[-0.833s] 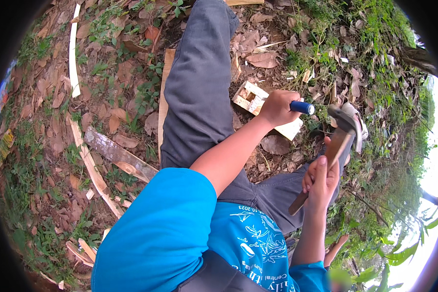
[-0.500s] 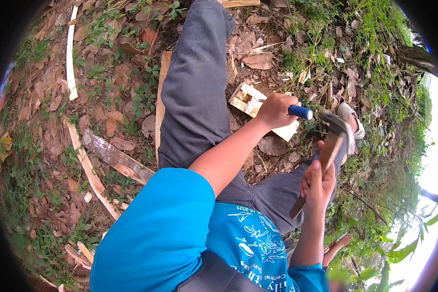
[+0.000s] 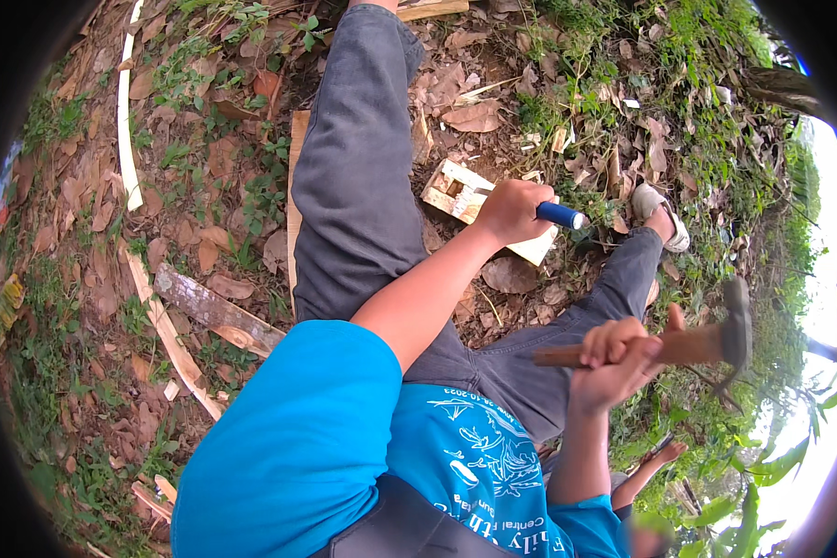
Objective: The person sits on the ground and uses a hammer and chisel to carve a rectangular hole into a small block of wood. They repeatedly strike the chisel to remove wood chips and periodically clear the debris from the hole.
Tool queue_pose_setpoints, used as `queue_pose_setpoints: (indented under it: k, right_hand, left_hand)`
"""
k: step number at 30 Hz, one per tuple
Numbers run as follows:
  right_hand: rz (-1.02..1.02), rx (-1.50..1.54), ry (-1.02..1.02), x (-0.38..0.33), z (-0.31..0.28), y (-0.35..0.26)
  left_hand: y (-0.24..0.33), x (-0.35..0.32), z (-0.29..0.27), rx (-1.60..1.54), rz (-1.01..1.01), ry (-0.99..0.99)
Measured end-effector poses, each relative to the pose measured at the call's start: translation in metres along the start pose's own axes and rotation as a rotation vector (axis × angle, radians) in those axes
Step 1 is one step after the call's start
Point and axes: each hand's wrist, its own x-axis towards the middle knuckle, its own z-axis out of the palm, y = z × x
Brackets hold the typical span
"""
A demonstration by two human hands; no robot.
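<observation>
My left hand (image 3: 513,212) is closed around a chisel with a blue handle (image 3: 558,215). The handle's butt points right, and its blade reaches toward a notch in a pale block of wood (image 3: 451,191). That block lies on the leafy ground between my legs, partly hidden by the hand. Off to the right, my right hand (image 3: 614,358) grips a hammer (image 3: 702,346) by its wooden handle. The hammer's metal head is raised well apart from the chisel's butt and slightly blurred.
Long pale wood strips (image 3: 128,130) and a bark-covered slat (image 3: 216,312) lie on the left. A board (image 3: 297,186) runs beside my left leg. Wood chips and dry leaves surround the block. Another person's hand (image 3: 668,453) shows at the lower right, near leafy branches (image 3: 781,465).
My right hand has swung the hammer away from the chisel's butt, rightward and down in the picture. The chisel stays in my left hand at the block. The whole view has shifted slightly.
</observation>
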Motion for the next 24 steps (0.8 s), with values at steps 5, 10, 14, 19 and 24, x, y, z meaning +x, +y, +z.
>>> queue_pose_setpoints:
  k: [5, 10, 14, 19, 24]
  right_hand:
    - [0.309, -0.23, 0.026, 0.002, -0.024, 0.01]
    - [0.084, -0.13, 0.007, -0.012, -0.016, 0.025]
    - [0.45, -0.328, -0.057, -0.006, -0.023, 0.023]
    - [-0.087, 0.025, 0.09, -0.012, -0.011, 0.026]
    - [0.322, -0.158, 0.119, -0.006, -0.029, 0.013]
  left_hand:
    - [0.001, 0.002, -0.005, -0.016, 0.0, 0.014]
    - [0.003, 0.003, -0.002, 0.007, 0.003, -0.037]
    - [-0.002, -0.001, 0.001, 0.05, 0.005, -0.058]
    - [0.002, 0.002, -0.003, 0.033, 0.022, -0.065]
    - [-0.002, 0.0, -0.002, 0.017, 0.032, -0.053]
